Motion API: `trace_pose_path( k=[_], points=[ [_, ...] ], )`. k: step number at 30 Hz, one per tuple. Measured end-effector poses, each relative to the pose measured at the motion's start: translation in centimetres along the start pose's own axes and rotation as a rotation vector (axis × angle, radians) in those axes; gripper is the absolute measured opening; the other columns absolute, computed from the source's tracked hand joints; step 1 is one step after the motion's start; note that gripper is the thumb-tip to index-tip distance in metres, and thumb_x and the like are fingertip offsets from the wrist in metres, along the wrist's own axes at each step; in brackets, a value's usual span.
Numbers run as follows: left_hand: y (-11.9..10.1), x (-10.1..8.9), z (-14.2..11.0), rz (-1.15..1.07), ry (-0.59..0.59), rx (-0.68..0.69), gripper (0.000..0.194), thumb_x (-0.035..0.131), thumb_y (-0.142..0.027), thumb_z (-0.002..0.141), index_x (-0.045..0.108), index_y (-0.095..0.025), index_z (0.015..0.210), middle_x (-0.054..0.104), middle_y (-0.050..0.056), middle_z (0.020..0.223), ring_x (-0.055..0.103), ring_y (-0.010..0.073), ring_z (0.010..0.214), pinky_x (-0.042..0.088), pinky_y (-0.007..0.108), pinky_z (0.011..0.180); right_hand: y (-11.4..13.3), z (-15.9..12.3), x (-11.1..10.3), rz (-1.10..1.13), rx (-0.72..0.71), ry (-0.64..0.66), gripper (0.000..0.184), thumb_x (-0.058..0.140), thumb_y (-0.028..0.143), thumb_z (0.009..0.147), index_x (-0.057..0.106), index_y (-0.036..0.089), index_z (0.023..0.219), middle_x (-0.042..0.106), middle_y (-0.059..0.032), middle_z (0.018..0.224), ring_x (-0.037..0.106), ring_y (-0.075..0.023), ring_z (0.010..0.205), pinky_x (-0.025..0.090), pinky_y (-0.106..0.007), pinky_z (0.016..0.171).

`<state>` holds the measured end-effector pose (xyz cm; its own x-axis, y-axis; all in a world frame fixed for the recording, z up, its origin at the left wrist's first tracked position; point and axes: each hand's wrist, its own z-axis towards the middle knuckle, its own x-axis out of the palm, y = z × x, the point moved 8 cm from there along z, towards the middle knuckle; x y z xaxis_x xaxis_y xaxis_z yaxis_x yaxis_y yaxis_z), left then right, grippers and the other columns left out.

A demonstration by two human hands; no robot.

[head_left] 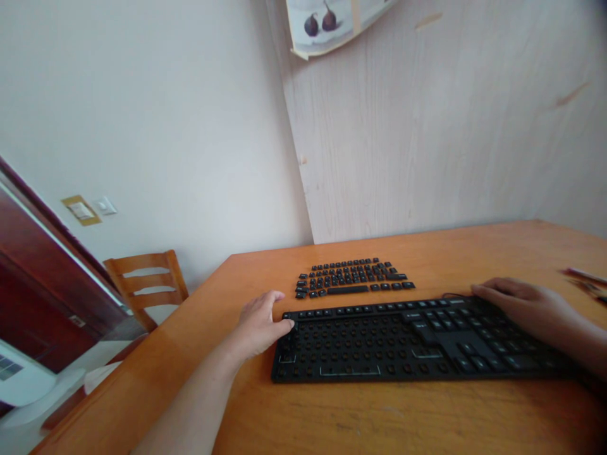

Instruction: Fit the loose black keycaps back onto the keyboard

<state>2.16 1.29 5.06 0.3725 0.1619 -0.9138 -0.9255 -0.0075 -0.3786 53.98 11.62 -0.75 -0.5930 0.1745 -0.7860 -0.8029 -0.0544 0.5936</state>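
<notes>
A black keyboard lies on the wooden table, many of its main keys off and bare sockets showing. Its top row, the number pad and several keys near it are still on. My left hand is at the keyboard's left end, thumb tip over the upper left corner by the first sockets. Its fingers are spread from the thumb, with nothing visible between them. Across the right end, my right hand lies with its fingers stretched along the back edge. Behind the keyboard, loose keycaps lie in rows, with a long space bar at their front.
Pencil-like sticks lie at the table's right side. The table meets a pale panel at the back. A wooden chair stands beyond its left edge. A picture of figs hangs above.
</notes>
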Motion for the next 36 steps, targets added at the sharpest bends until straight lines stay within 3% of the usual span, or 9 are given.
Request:
trace_pose_path(
  k=[6, 11, 17, 22, 26, 30, 36],
  points=[
    [0.1, 0.3, 0.1, -0.051, -0.003, 0.017, 0.052, 0.066, -0.04, 0.074, 0.055, -0.023, 0.122, 0.06, 0.01, 0.13, 0.052, 0.0284, 0.125, 0.037, 0.042, 0.108, 0.3, -0.2, -0.2, 0.005, -0.021, -0.01, 0.047, 0.05, 0.069, 0.074, 0.073, 0.028, 0.08, 0.073, -0.0035, 0.091, 0.066, -0.0296, 0.091, 0.048, -0.04, 0.081],
    [-0.1, 0.1, 0.2, -0.271, -0.014, 0.012, 0.05, 0.06, -0.05, 0.081, 0.056, -0.022, 0.121, 0.059, 0.01, 0.132, 0.053, 0.0252, 0.125, 0.039, 0.039, 0.107, 0.4, -0.4, -0.2, 0.033, 0.021, 0.014, 0.05, 0.048, 0.071, 0.076, 0.073, 0.027, 0.081, 0.073, -0.0033, 0.089, 0.066, -0.0294, 0.09, 0.047, -0.04, 0.083],
    [0.3, -1.4, 1.9, -0.372, -0.123, 0.017, 0.039, 0.059, -0.049, 0.081, 0.064, -0.019, 0.106, 0.068, 0.009, 0.115, 0.062, 0.0245, 0.111, 0.045, 0.039, 0.1, 0.6, -0.5, -0.1, 0.081, 0.028, 0.012, 0.052, 0.046, 0.071, 0.08, 0.073, 0.026, 0.082, 0.074, -0.0017, 0.089, 0.065, -0.0282, 0.092, 0.047, -0.036, 0.077],
    [0.1, -2.4, 4.8, -0.247, -0.14, 0.08, 0.031, 0.058, -0.044, 0.082, 0.066, -0.019, 0.099, 0.071, 0.007, 0.106, 0.065, 0.0226, 0.101, 0.048, 0.037, 0.095, 0.5, -0.4, 0.2, 0.078, 0.013, 0.012, 0.053, 0.044, 0.071, 0.081, 0.072, 0.026, 0.086, 0.073, -0.0019, 0.092, 0.064, -0.0274, 0.094, 0.045, -0.035, 0.078],
    [-1.5, -2.4, 8.3, -0.089, -0.13, 0.213, 0.024, 0.057, -0.036, 0.082, 0.068, -0.019, 0.095, 0.072, 0.007, 0.104, 0.065, 0.0221, 0.1, 0.048, 0.035, 0.092, 0.7, -0.5, 0.4, 0.074, 0.007, 0.03, 0.053, 0.043, 0.071, 0.083, 0.07, 0.026, 0.082, 0.072, -0.0014, 0.086, 0.064, -0.0261, 0.09, 0.044, -0.035, 0.078],
    [-3.1, -1.2, 11.6, 0.083, -0.08, 0.3, 0.021, 0.056, -0.031, 0.083, 0.07, -0.019, 0.092, 0.073, 0.007, 0.102, 0.065, 0.0217, 0.097, 0.048, 0.034, 0.09, 1.2, -0.8, 0.4, 0.077, 0.014, 0.028, 0.052, 0.043, 0.07, 0.083, 0.068, 0.024, 0.077, 0.069, -0.0009, 0.079, 0.063, -0.0243, 0.084, 0.043, -0.034, 0.076],
    [-4.3, 1.0, 15.4, 0.171, -0.033, 0.318, 0.019, 0.059, -0.027, 0.081, 0.073, -0.02, 0.091, 0.073, 0.005, 0.099, 0.064, 0.021, 0.097, 0.047, 0.033, 0.092, 2.1, -1.1, 0.1, 0.086, -0.012, 0.007, 0.051, 0.042, 0.067, 0.083, 0.066, 0.023, 0.074, 0.068, -0.0022, 0.079, 0.062, -0.0244, 0.083, 0.043, -0.034, 0.075]
  ],
)
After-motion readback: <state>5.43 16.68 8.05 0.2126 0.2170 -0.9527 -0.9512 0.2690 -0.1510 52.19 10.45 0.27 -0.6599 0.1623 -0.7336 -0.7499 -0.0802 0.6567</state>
